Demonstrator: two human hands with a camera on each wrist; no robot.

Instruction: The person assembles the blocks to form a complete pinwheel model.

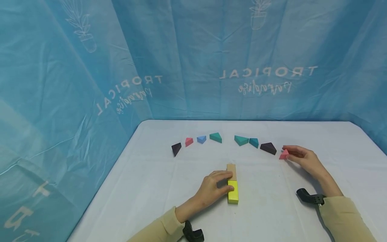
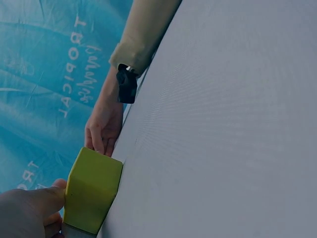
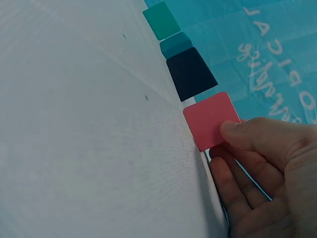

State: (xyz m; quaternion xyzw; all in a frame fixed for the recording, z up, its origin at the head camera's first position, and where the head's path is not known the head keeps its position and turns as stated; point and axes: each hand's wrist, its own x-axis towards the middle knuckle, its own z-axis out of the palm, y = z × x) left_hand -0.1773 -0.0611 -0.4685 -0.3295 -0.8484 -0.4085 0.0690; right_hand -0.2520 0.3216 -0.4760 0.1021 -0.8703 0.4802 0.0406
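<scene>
My left hand (image 1: 211, 190) lies over the left side of two blocks set end to end. Its thumb touches a yellow block (image 1: 233, 198), and its fingers reach onto a plain wooden block (image 1: 231, 168) just beyond. The yellow block (image 2: 94, 186) looms large in the left wrist view, with fingertips against its side. At the right, my right hand (image 1: 303, 159) pinches a pink triangular block (image 1: 283, 155) between thumb and fingers, low over the table. The pink block's square side (image 3: 210, 119) faces the right wrist camera, the thumb pressed on it.
Left of the pink block, a dark block (image 1: 268, 148), a teal block (image 1: 254, 142) and a green block (image 1: 241, 139) continue an arc. Farther left come another green block (image 1: 216, 137), a blue block (image 1: 201, 139), a small pink block (image 1: 188, 141) and a dark triangle (image 1: 176, 148).
</scene>
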